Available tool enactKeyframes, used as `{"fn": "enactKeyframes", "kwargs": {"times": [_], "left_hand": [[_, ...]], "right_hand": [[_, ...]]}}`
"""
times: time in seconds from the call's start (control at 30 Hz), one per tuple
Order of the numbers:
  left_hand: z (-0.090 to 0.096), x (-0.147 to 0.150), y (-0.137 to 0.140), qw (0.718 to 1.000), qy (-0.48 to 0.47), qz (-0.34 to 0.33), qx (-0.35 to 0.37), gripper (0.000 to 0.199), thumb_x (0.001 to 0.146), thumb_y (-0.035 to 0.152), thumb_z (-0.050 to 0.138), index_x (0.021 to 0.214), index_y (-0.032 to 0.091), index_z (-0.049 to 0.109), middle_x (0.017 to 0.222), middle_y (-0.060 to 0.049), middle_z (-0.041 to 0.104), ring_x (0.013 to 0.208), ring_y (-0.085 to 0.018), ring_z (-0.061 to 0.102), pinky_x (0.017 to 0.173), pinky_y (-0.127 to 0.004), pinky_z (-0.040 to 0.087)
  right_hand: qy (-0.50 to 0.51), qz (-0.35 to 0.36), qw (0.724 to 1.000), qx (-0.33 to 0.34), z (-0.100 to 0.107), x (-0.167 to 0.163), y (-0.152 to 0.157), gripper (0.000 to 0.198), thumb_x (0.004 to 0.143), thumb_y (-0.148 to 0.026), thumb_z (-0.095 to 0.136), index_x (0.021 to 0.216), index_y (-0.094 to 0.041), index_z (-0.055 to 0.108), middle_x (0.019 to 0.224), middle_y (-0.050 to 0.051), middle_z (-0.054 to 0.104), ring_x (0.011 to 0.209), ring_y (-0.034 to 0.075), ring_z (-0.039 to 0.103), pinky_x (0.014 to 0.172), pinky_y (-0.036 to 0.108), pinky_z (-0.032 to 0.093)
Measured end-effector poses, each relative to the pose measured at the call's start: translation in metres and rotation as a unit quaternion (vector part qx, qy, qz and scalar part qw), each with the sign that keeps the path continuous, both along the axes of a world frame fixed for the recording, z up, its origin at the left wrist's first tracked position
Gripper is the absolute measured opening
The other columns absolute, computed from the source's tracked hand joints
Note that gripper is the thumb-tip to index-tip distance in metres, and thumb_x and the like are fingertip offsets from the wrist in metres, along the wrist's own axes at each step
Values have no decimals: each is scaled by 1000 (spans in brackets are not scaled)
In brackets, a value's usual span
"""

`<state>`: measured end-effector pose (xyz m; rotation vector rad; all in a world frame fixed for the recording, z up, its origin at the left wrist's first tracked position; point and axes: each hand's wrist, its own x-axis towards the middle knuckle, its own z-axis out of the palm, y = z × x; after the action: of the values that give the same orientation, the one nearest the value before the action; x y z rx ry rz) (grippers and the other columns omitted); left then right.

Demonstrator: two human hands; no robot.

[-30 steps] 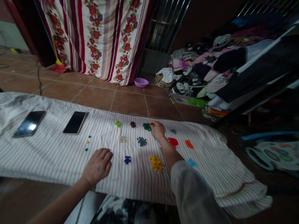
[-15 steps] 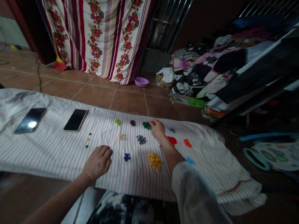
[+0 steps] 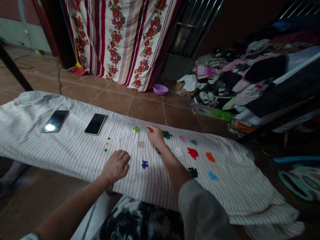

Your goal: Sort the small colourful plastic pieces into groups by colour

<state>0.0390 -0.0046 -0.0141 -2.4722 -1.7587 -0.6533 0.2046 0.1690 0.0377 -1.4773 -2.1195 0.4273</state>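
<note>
My right hand (image 3: 155, 137) reaches to the far side of the cloth, fingertips pinched together over the small dark brown pieces (image 3: 150, 129). Whether a piece sits between those fingertips is too small to tell. Lime green pieces (image 3: 136, 129) lie left of it, dark green pieces (image 3: 166, 134) right. My left hand (image 3: 116, 166) rests on the cloth, fingers curled under; anything inside is hidden. Beyond it, a short column of green and yellow pieces (image 3: 106, 143) lies. Beige pieces (image 3: 140, 144) and purple pieces (image 3: 144, 164) are between the hands. My right forearm covers most of the grey and yellow piles.
Two phones (image 3: 95, 124) (image 3: 55, 121) lie at the left of the striped cloth (image 3: 76, 147). Red pieces (image 3: 192, 153), orange pieces (image 3: 210, 157), blue pieces (image 3: 212, 175) and black pieces (image 3: 193, 172) sit right of my forearm. Heaped clothes (image 3: 234, 74) stand beyond.
My right hand has moved left from the dark green pieces to the brown ones. The view has swung left, bringing the pink, white and black pieces out from behind my arm. My left hand stays put.
</note>
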Motion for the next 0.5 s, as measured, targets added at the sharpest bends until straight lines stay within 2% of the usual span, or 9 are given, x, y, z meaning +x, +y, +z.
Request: {"fn": "enactKeyframes", "kwargs": {"times": [0.17,0.27,0.4,0.5], "left_hand": [[0,1,0,1000,2,5,9,15,80,18,44,89,19,57,93,-8,57,92,-23,50,83,-40,45],[-3,1,1,1000,11,7,13,15,80,18,44,89,19,57,92,-8,57,90,-24,50,81,-41,46],[-9,-1,3,1000,9,11,20,21,80,19,45,94,16,60,95,-11,61,93,-26,53,82,-43,47],[-15,-3,4,1000,-2,-5,28,25,81,23,46,98,15,63,98,-13,64,99,-28,56,87,-47,47]], "right_hand": [[18,131,990,-39,-5,-73,-25,30,81,-10,53,103,-21,70,103,2,69,90,14,63,88,24,46],[8,183,981,-59,-10,-108,-39,32,82,-8,52,105,-21,70,106,3,68,94,14,62,90,25,44],[-20,225,971,-78,-17,-138,-50,33,86,-8,47,108,-18,69,113,6,66,101,15,59,92,24,43],[-52,219,970,-90,-27,-151,-53,35,87,-10,44,113,-17,67,115,9,63,101,16,59,88,24,44]]}}
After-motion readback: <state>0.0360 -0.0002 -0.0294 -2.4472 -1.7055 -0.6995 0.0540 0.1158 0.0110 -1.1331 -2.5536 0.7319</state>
